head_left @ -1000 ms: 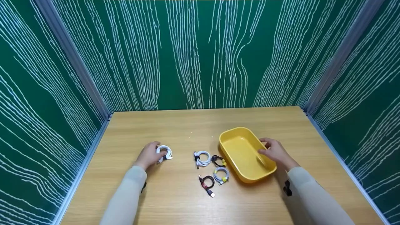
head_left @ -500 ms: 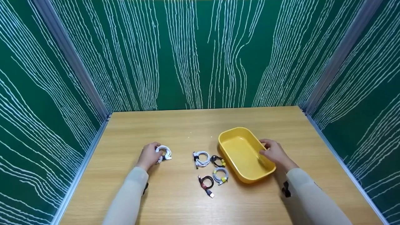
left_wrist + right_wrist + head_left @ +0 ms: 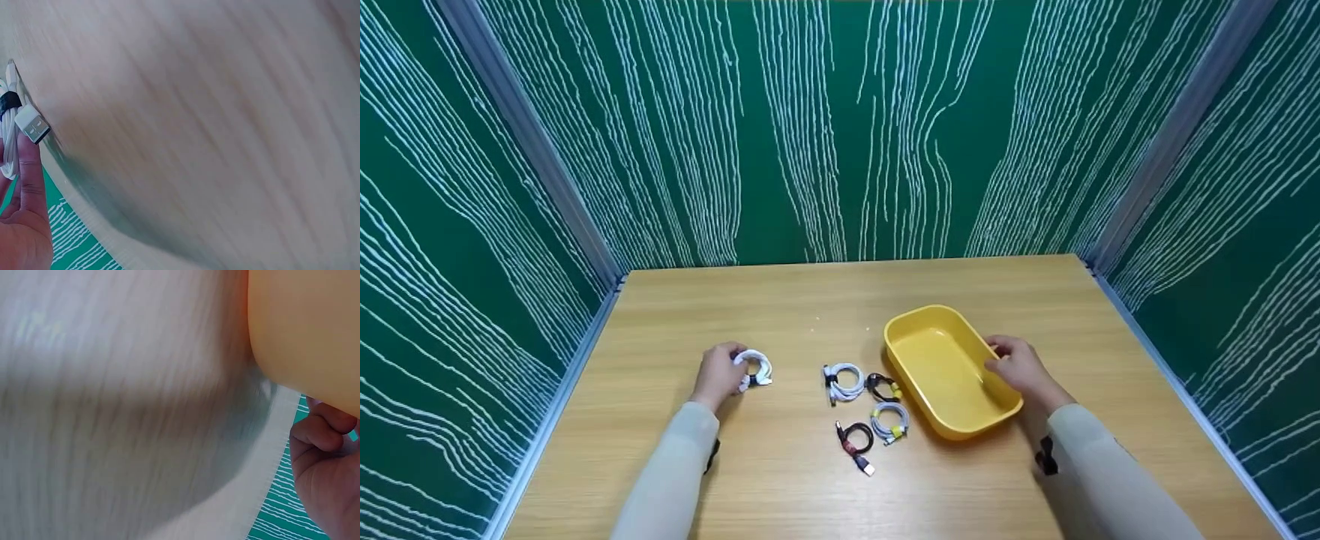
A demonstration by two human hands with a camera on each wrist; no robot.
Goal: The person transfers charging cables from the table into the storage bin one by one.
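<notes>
My left hand (image 3: 718, 375) pinches a coiled white USB cable (image 3: 763, 366) at the left of the table. In the left wrist view the USB cable (image 3: 9, 132) shows its metal plug and a black strap around the coil, with my fingers (image 3: 31, 185) against it. On the right, my right hand (image 3: 1024, 367) grips the long side of a yellow plastic tub (image 3: 911, 388), thumb over the rim. The tub's inside is bare and it stands at a slant. In the right wrist view the tub wall (image 3: 309, 332) hides part of my right hand (image 3: 329, 467).
Between the hands lie several coiled cables: a white one (image 3: 849, 391) with a black strap, a black one (image 3: 877, 390) with a yellow tie, a grey one (image 3: 881, 427) and a black one (image 3: 870, 430) with a red tie. Green walls with white streaks enclose the table (image 3: 780, 300).
</notes>
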